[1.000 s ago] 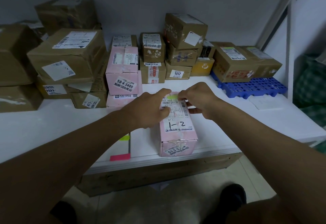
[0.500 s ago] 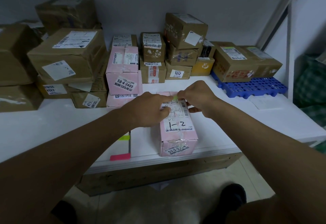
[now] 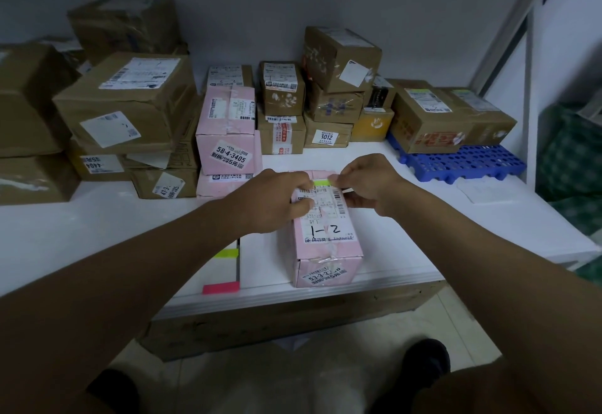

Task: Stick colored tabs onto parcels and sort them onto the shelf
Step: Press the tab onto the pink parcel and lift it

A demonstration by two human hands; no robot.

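Both hands work on one long pink cardboard parcel (image 3: 325, 234): the left hand (image 3: 277, 200) presses its label, and the right hand (image 3: 368, 185) pinches one yellow-green paper tab (image 3: 321, 182). Two pink cardboard boxes (image 3: 228, 133) stand stacked behind.

Left hand (image 3: 277, 198) hides the pink parcel's (image 3: 329, 250) label edge — small print unreadable.

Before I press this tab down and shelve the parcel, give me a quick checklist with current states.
1. Green tab at the far end of the label: ok.
2. Right hand pinches the tab's end: ok.
3. Left hand steadies the pink parcel: ok.
4. Tab stuck flat: cannot tell.
5. Parcel fully on the white table: ok, close to the front edge.
6. Spare tab strip within reach: ok.
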